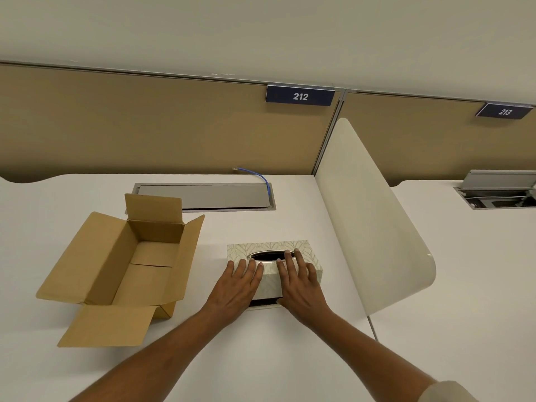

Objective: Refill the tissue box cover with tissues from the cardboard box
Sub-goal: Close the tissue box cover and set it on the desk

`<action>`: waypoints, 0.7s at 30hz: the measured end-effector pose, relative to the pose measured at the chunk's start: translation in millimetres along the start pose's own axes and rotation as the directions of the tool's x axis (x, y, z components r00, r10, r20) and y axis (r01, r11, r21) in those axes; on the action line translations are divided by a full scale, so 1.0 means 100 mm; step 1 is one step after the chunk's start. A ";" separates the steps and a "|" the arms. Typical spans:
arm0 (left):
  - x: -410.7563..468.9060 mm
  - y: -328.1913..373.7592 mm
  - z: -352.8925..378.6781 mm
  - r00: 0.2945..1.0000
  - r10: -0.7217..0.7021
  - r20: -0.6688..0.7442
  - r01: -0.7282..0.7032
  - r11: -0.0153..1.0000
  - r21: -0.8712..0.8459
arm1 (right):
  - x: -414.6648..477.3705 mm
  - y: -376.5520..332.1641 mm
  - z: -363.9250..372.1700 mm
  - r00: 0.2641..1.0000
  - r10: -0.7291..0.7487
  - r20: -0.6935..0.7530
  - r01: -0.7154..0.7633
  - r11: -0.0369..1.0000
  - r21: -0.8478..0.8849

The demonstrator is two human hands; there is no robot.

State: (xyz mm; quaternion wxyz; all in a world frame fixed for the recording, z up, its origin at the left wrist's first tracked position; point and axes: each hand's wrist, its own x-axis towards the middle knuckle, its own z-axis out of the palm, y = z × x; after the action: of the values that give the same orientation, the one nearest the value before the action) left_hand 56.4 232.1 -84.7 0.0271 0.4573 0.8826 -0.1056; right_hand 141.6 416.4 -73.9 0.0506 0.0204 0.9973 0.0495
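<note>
Pressing both palms on the tissue box cover [274, 264] at mid-tabletop [290, 358], we've got the left hand [236, 285] and right hand [298, 281] flat, fingers spread, pinching nothing. The cardboard box [121, 268] sits open to the left, looking empty. Best we push evenly so the cover seats square.

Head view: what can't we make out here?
- Inside of the patterned tissue box cover: the oval slot shows only dark, so tissues cannot be confirmed.
- Its near side and base: covered by the left hand and right hand.
- Near inner wall of the open brown cardboard box: hidden by its own flap.
- Right elbow: cut off by the frame's bottom edge.
</note>
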 end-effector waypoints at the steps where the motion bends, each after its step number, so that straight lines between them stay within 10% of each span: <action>1: -0.01 0.01 0.01 1.000 0.004 0.001 -0.004 1.000 -0.001 | 0.02 0.01 0.00 1.000 -0.007 0.018 0.007 1.000 -0.001; 21: -0.21 0.30 0.31 0.999 -0.012 0.040 0.019 0.984 -0.179 | -0.23 -0.08 0.29 0.998 -0.057 0.030 0.056 0.998 0.043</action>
State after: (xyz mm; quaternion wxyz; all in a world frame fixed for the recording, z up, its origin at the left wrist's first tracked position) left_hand 91.8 225.3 -117.0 0.0846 0.4439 0.8914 -0.0347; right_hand 166.8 410.4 -101.0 0.0669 -0.0059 0.9974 0.0267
